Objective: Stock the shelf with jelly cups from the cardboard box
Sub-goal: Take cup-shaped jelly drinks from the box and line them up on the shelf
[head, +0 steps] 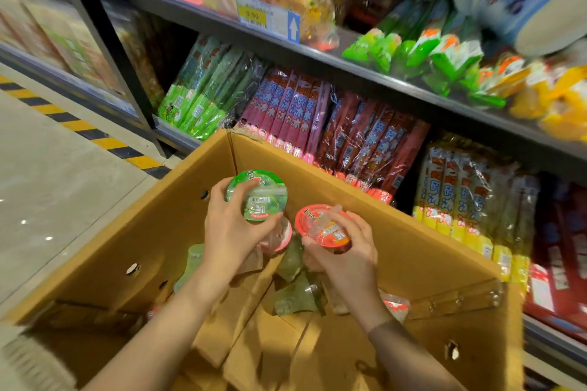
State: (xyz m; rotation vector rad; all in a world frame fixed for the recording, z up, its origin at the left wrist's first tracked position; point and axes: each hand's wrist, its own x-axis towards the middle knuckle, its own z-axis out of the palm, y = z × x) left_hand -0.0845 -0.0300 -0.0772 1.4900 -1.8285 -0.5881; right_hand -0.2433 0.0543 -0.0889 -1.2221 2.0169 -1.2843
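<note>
I look down into an open cardboard box (413, 251) that fills the lower half of my view. My left hand (228, 232), just above centre at about 11 o'clock, has fingers and thumb curled round a green jelly cup (259, 195), lid tilted up toward me. My right hand (346, 254), just beside it at 1 o'clock from centre, pinches a red cup (320, 227) by its rim, fingers on top and thumb beneath. Both cups are clear of the box floor, so I judge each hand has one picked up and ready to carry; one cup per hand likely halves the trips.

More cups (295, 292), green and pale, lie jumbled on their sides deep in the box around 6 o'clock of my hands, among loose cardboard dividers.

The shelf (317, 54) runs from 10 o'clock to 3 o'clock above the box. On its upper tier, at 2 o'clock, green cups (413, 47) already sit in a row, which I take as the target spot. Long ice-pop packs (286, 111) fill the tier below, touching the box's far edge.
</note>
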